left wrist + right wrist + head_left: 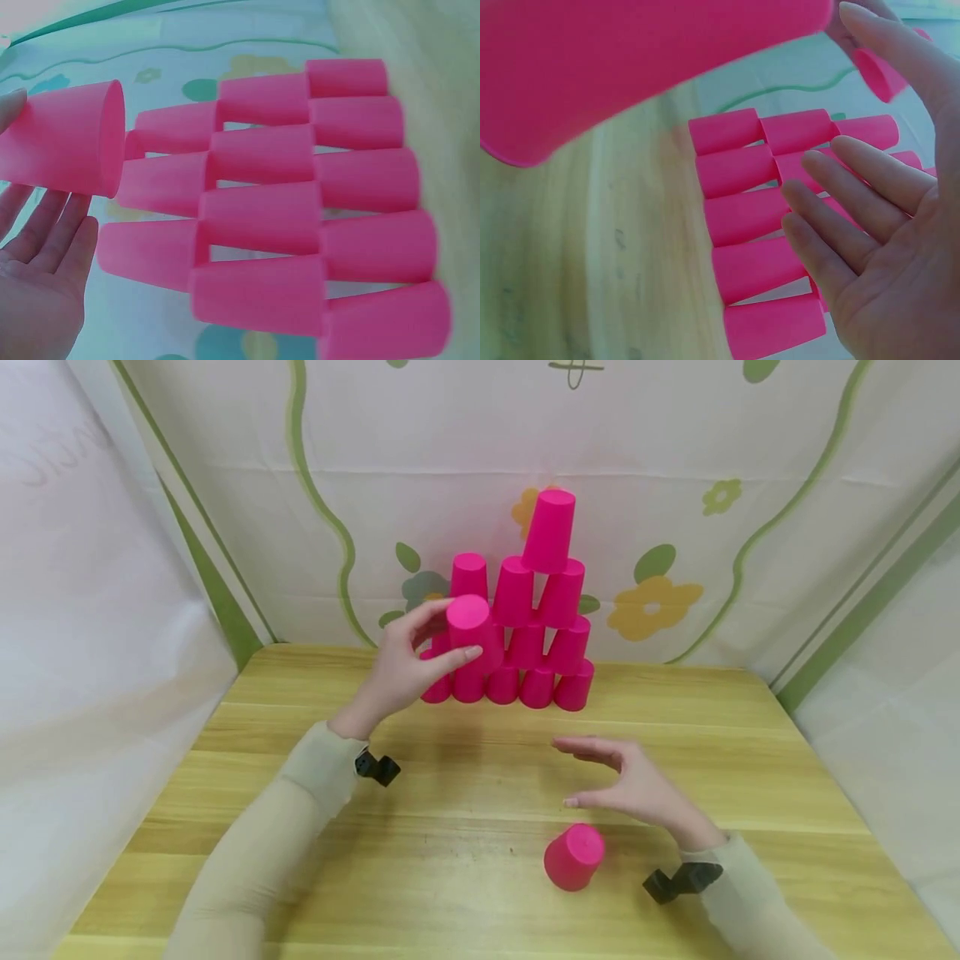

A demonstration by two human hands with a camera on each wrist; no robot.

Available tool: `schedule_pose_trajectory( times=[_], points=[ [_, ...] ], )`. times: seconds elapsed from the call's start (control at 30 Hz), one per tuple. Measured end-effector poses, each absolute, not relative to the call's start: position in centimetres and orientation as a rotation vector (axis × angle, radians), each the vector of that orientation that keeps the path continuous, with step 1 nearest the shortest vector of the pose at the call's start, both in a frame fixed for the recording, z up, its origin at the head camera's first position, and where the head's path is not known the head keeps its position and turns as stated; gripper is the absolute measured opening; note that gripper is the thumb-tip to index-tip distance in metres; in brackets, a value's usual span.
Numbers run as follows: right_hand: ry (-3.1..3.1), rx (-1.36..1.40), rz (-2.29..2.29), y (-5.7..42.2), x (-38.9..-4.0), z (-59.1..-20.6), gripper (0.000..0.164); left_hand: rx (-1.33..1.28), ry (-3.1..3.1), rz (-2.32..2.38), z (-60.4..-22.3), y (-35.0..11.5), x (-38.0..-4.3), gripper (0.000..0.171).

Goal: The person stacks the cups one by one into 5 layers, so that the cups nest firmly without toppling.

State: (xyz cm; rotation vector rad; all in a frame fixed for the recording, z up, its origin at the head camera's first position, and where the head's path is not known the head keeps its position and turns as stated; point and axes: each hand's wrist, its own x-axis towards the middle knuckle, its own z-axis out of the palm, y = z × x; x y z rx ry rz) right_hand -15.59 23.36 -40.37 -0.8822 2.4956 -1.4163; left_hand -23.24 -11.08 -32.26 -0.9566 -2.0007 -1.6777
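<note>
My left hand (401,660) grips an upside-down pink cup (468,620), thumb on the near side and fingers behind it. This cup is in front of a pyramid of pink cups (536,685) and hides part of its left side. In the left wrist view the held cup (60,142) stands apart from the stacked cups (259,217). The pyramid's third row has three cups, with one top cup (550,531) over the right pair. My right hand (633,781) holds nothing, fingers and thumb spread, just beyond a lone upside-down cup (573,857) on the table.
The wooden table (450,902) carries the pyramid near its back edge. Behind it hangs a pale curtain (450,443) with flower and leaf prints; more fabric (75,610) flanks the left side. Small black devices (377,767) sit on both wrists.
</note>
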Motion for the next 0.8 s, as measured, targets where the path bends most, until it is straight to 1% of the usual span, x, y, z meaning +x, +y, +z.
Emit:
schedule_pose_trajectory(
  times=[0.1,0.23,0.33,0.43,0.57,0.8],
  points=[
    [2.465,-0.895,-1.395,23.4,-15.2,-40.7,0.071,-0.955,-1.948,-1.645,-30.5,-10.7,-23.5,0.051],
    [2.434,-0.869,-1.363,23.5,-14.5,-41.1,0.070,-0.937,-1.910,-1.619,-27.5,-10.2,-23.0,0.047],
    [2.416,-0.853,-1.350,23.6,-14.2,-41.3,0.069,-0.874,-1.944,-1.609,-25.5,-9.9,-22.7,0.046],
    [2.399,-0.851,-1.347,23.7,-13.9,-41.4,0.070,-0.800,-1.981,-1.620,-24.2,-9.7,-23.1,0.048],
    [2.385,-0.852,-1.341,23.9,-13.4,-41.6,0.069,-0.733,-1.998,-1.661,-23.4,-9.3,-24.5,0.052],
    [2.354,-0.816,-1.299,24.4,-12.4,-41.8,0.066,-0.630,-2.043,-1.728,-23.4,-8.8,-28.5,0.060]
  ],
)
